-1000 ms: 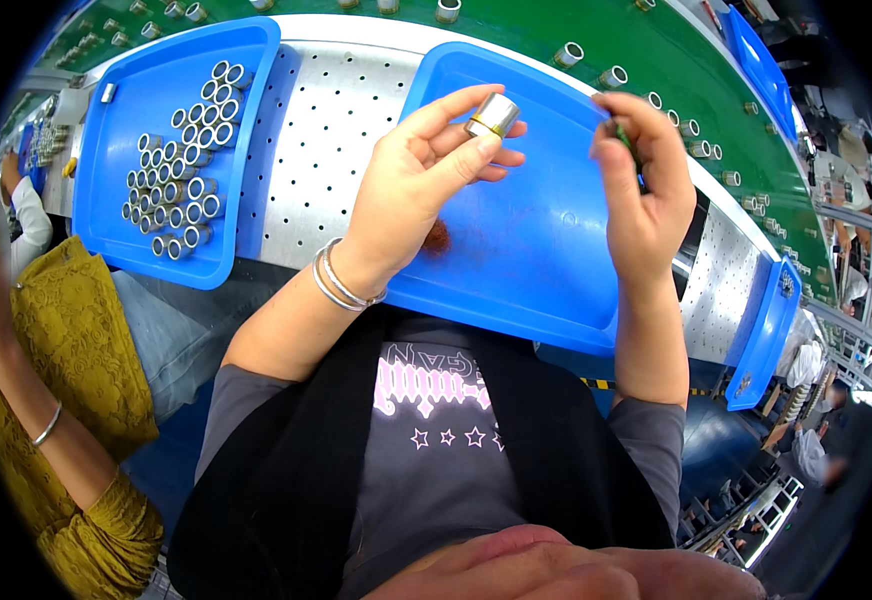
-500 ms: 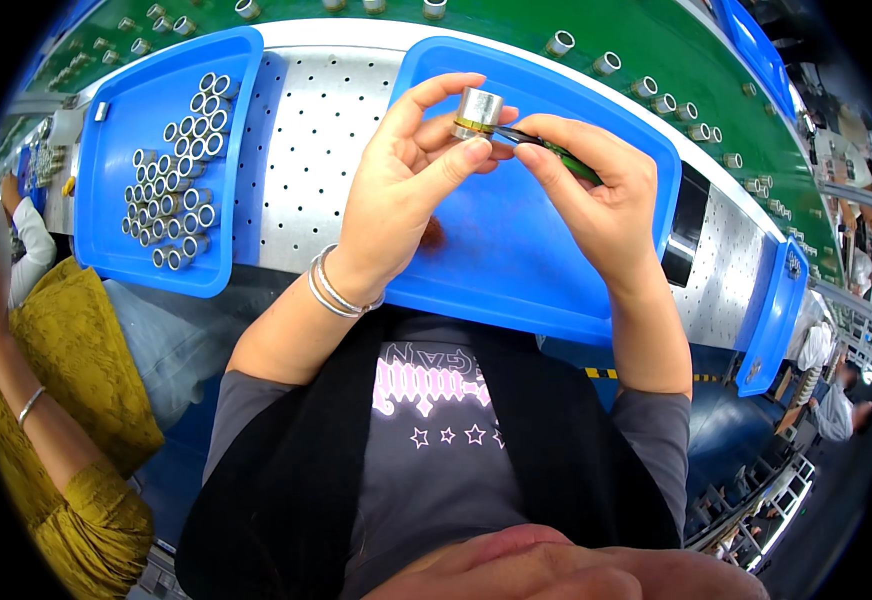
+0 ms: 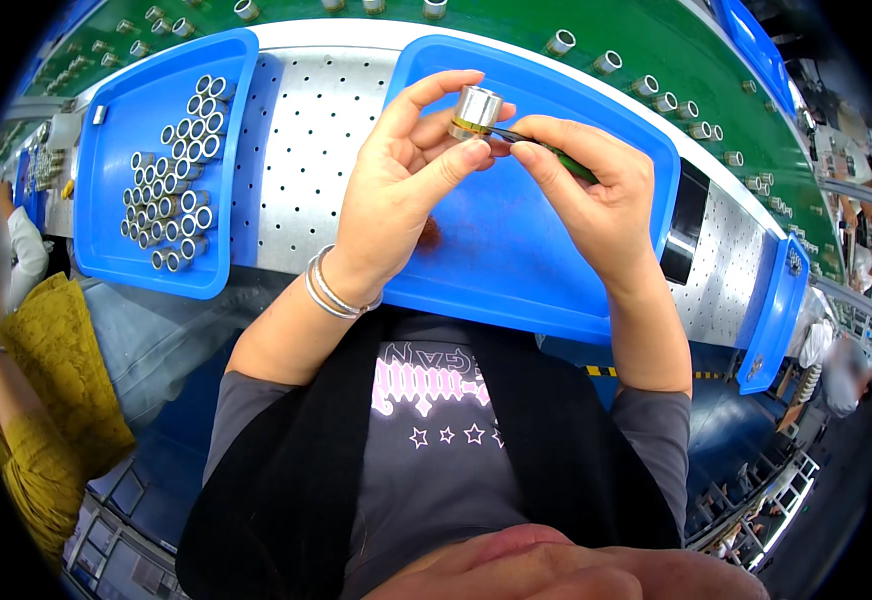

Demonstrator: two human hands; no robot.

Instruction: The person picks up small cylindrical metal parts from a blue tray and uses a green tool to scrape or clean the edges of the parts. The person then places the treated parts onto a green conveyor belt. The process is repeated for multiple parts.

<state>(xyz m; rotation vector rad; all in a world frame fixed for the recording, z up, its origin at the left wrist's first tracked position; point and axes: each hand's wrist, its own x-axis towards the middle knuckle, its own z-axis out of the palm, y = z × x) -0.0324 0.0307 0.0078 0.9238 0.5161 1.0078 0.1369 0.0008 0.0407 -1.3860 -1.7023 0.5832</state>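
Silvery, yellow-banded metal cylinder (image 3: 479, 104) stayed pinched in my left hand (image 3: 403, 182); my right hand (image 3: 599, 195), holding a slim green-black tool (image 3: 573, 165), had reached the band (image 3: 470, 126), apparently working it.

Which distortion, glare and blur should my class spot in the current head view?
Head view: the white strip bows into an arc; head view: glints brighten the metal cylinder; head view: the pale figure at far right is blurred, while the left hand and right hand look fairly sharp.
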